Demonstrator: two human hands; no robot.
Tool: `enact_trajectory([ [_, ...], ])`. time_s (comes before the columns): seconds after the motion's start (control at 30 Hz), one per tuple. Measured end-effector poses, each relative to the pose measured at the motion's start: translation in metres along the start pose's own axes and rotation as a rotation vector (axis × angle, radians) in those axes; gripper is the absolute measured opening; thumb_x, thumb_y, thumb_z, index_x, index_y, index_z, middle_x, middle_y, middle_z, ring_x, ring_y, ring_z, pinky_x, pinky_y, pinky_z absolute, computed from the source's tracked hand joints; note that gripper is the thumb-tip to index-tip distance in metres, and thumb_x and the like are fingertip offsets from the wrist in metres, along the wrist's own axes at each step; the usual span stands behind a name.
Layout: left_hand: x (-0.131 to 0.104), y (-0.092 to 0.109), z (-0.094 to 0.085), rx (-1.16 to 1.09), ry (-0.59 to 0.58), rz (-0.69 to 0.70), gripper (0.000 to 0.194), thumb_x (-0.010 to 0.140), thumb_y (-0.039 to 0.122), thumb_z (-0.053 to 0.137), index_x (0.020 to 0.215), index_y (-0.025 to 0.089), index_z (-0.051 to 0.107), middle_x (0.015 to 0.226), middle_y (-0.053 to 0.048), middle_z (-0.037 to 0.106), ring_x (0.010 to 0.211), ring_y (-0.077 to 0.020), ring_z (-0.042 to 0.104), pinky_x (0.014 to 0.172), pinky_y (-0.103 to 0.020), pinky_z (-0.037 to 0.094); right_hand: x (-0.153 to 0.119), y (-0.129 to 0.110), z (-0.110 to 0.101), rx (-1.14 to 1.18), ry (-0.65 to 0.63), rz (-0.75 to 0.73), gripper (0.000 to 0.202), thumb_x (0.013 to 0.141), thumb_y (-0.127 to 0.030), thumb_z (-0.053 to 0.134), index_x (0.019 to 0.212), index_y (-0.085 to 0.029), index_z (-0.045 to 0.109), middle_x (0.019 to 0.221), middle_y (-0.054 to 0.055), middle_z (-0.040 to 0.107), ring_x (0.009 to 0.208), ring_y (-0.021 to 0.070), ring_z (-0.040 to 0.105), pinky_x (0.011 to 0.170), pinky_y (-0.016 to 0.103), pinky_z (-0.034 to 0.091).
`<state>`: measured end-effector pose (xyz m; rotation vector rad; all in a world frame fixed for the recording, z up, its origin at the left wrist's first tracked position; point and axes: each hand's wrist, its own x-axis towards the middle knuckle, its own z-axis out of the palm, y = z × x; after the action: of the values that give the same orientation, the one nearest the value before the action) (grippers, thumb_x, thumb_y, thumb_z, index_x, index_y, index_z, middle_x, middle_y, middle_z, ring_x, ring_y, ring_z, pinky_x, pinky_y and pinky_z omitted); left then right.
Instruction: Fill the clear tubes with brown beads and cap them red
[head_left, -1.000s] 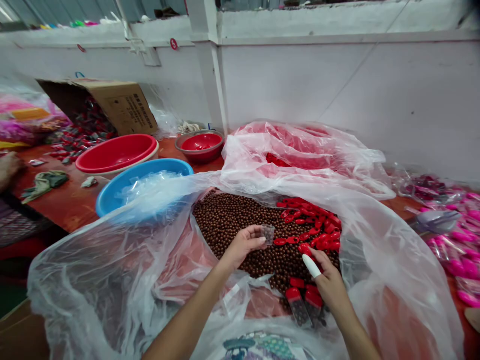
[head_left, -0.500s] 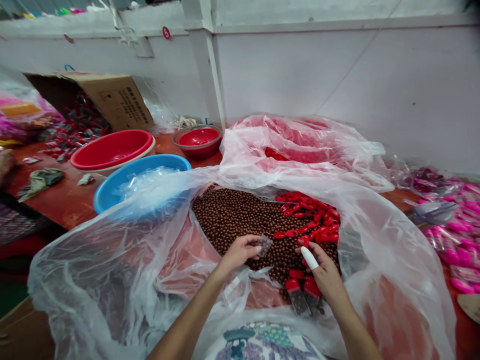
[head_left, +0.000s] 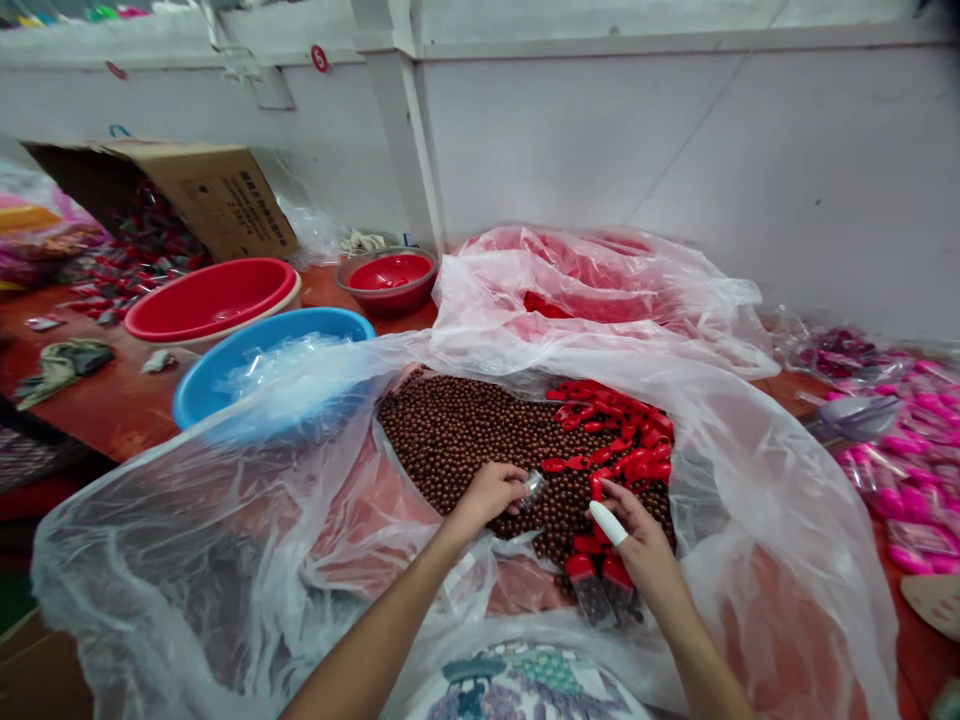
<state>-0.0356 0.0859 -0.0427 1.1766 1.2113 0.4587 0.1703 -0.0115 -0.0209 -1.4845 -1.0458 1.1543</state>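
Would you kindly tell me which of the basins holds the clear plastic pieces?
The blue basin, the only blue one; it sits nearer the camera than both red basins, with clear plastic pieces piled inside.

White 5 on red disc (head_left: 320,58) (carton (head_left: 206,208) print blurred)

Two bare forearms reach from the near side of the brown beads (head_left: 450,420), angled inward toward each other; the left hand (head_left: 493,494) is above the beads' near middle, wrist nearly straight, fingers curled in a pinch with the thumb; the right hand (head_left: 637,527) is at the beads' near right side, fingers bent; its thumb, in a white cover (head_left: 608,523), extends toward the beads' middle.
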Motion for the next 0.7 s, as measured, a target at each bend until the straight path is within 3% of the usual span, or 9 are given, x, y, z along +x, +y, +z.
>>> enact_trajectory([
  [0.37,0.006,0.002,0.008,-0.076,-0.056,0.056,0.035,0.062,0.026,0.065,0.093,0.010,0.067,0.068,-0.001,0.062,0.049,-0.0092,0.051,0.052,-0.024,0.045,0.000,0.003,-0.001,0.015,0.013,0.029,0.057,0.069,-0.040,0.066,0.120,-0.019,0.050,0.082,0.002,0.066,0.075,0.0170,0.060,0.072,0.027,0.046],
  [0.57,-0.001,0.002,0.008,-0.197,-0.112,0.104,0.044,0.060,0.027,0.069,0.101,0.011,0.065,0.079,-0.005,0.065,0.065,-0.0128,0.057,0.062,-0.026,0.047,0.001,-0.003,0.001,0.146,0.008,0.051,0.061,0.068,-0.039,0.068,0.122,-0.022,0.046,0.099,0.005,0.065,0.090,0.0200,0.060,0.079,0.031,0.047],
  [0.7,-0.006,0.004,0.007,-0.317,-0.157,0.130,0.047,0.058,0.027,0.074,0.101,0.011,0.066,0.088,-0.008,0.068,0.071,-0.0144,0.059,0.067,-0.026,0.047,0.000,-0.005,-0.001,0.168,0.060,0.046,0.043,0.065,-0.034,0.071,0.103,-0.023,0.054,0.091,0.003,0.066,0.084,0.0190,0.061,0.075,0.029,0.048],
])
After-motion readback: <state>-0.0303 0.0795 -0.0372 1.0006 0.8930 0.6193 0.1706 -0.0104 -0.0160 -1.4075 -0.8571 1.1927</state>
